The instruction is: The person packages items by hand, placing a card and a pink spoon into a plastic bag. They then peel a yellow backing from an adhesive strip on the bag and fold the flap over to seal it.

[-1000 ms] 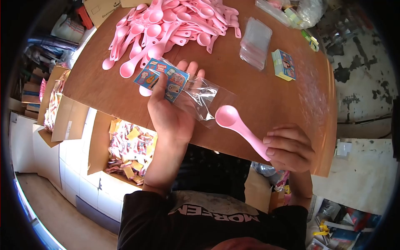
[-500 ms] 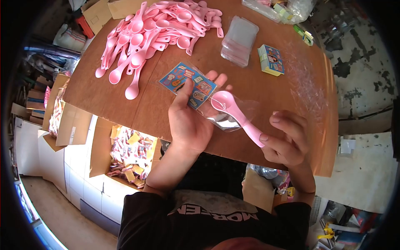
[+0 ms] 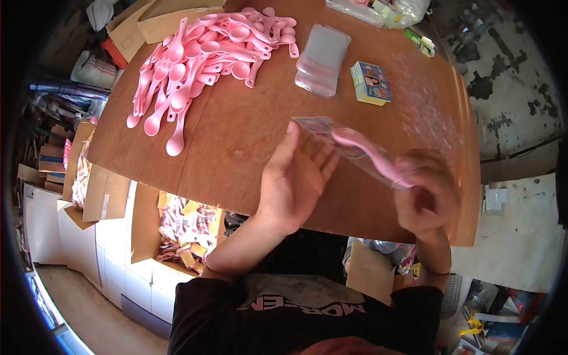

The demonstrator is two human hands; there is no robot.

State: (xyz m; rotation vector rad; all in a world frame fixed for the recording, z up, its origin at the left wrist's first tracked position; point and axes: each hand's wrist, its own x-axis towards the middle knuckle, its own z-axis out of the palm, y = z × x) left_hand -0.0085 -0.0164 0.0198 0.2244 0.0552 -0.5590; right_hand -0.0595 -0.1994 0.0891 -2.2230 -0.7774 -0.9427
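My right hand [image 3: 427, 192] is closed around the handle end of a pink spoon [image 3: 376, 155]. The spoon lies in a clear plastic bag [image 3: 355, 155], tilted and seen nearly edge-on. A printed card [image 3: 318, 125] shows at the bag's far left end. My left hand [image 3: 296, 177] is open beneath that end, fingers stretched out, thumb tip at the bag's corner. Whether the thumb presses on the bag is hard to tell. Beyond the hands lie a stack of clear bags [image 3: 324, 56] and a stack of printed cards [image 3: 371, 84].
A heap of pink spoons [image 3: 207, 56] covers the far left of the wooden table [image 3: 236, 148]. Crumpled clear film [image 3: 429, 112] lies at the right. Below the near edge stands a cardboard box [image 3: 145, 222] of packed items. A green and white object [image 3: 420, 42] sits at the far right.
The spoon has gone into the bag alongside the card. My right hand has closed on the handle end and moved slightly right. My left fingers have loosened from the card and opened.
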